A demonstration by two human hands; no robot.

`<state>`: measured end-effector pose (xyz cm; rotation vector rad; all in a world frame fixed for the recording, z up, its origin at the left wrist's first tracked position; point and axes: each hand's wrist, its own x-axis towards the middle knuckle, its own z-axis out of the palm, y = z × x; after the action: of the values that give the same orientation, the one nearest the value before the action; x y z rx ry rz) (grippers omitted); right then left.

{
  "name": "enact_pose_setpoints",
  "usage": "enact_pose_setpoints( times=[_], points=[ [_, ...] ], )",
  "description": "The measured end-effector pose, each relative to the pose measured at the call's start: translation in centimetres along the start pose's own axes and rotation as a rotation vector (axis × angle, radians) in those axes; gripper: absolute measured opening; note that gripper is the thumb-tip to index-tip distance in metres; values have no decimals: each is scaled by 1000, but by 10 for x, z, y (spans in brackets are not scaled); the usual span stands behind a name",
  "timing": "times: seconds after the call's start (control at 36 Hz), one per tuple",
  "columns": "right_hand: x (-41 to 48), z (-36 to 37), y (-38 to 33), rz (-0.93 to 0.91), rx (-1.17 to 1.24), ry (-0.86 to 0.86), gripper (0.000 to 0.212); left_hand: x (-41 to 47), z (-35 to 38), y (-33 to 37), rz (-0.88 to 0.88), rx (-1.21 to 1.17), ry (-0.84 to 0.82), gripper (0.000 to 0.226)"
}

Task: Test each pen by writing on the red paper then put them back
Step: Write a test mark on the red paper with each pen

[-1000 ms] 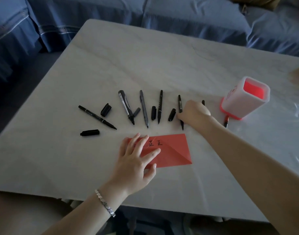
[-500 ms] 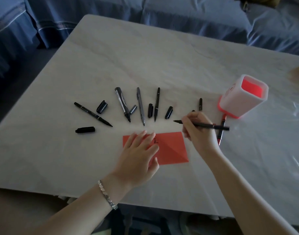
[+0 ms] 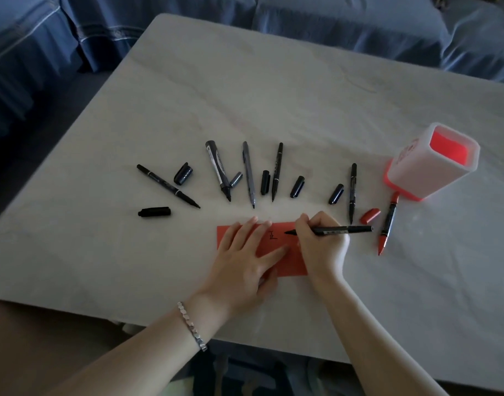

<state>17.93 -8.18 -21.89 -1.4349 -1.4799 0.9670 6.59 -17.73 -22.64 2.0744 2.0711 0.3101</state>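
Note:
The red paper (image 3: 290, 261) lies flat near the table's front edge with a black character written on it. My left hand (image 3: 245, 258) rests flat on the paper's left part, fingers spread. My right hand (image 3: 322, 247) grips a black pen (image 3: 339, 230), its tip over the paper just right of the written mark. Several uncapped black pens (image 3: 248, 172) and loose caps (image 3: 297, 186) lie in a fan behind the paper. A red pen (image 3: 387, 224) and its red cap (image 3: 370, 215) lie at the right.
A white pen holder (image 3: 427, 178) with a red inside and red base stands at the right, behind the red pen. The pale marble table (image 3: 245, 95) stretches back toward a blue sofa (image 3: 330, 27). A bracelet (image 3: 192, 325) sits on my left wrist.
My right hand picked a black pen from the row and brought it down and left onto the red paper. My left hand stayed pressing on the paper.

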Motion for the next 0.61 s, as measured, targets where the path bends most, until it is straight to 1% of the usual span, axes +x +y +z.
enact_pose_setpoints(
  times=[0.22, 0.33, 0.47, 0.61],
  points=[
    [0, 2, 2, -65, -33, -4, 36, -1, 1, 0, -3, -27, 19, 40],
    [1, 3, 4, -87, -67, 0, 42, 1, 0, 0, -12, -37, 12, 39],
    [-1, 4, 4, -86, -72, 50, 38, 0, 1, 1, -23, -40, 3, 40],
    [0, 2, 3, -61, -55, 29, 35, 0, -1, 1, -24, -33, 3, 39]
  ],
)
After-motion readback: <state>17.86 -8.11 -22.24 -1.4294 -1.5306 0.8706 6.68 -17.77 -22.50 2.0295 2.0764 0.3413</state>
